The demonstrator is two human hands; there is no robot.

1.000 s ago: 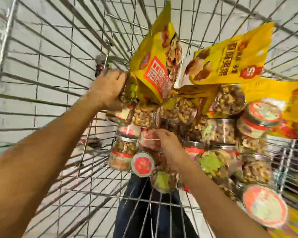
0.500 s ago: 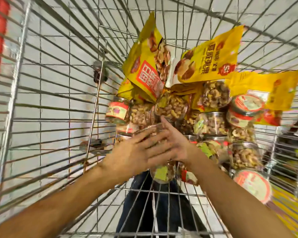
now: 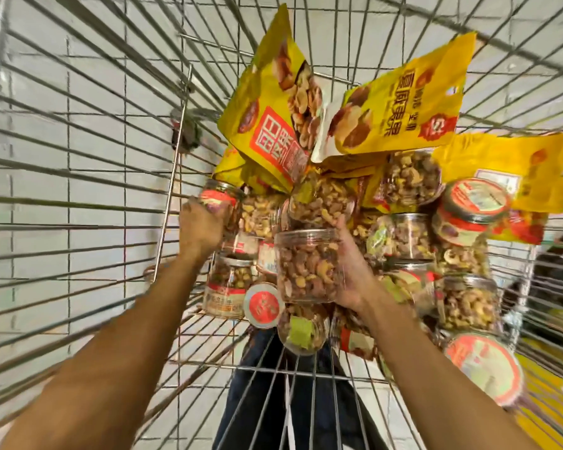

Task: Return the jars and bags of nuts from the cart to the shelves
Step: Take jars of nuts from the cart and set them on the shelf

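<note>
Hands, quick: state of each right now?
Left hand: curled around a red-labelled jar.
Right hand: holding a clear jar of nuts.

A wire cart (image 3: pixel 171 190) carries a heap of clear plastic jars of nuts (image 3: pixel 403 235), some upright, some tipped with red lids showing, and yellow bags of nuts (image 3: pixel 273 125) lean over the heap's far side.

I am looking down onto a white tiled floor (image 3: pixel 88 177) with dark grout lines, evenly lit; a yellow strip (image 3: pixel 548 402) is showing lower right, below a dark patch (image 3: pixel 558 271).
</note>
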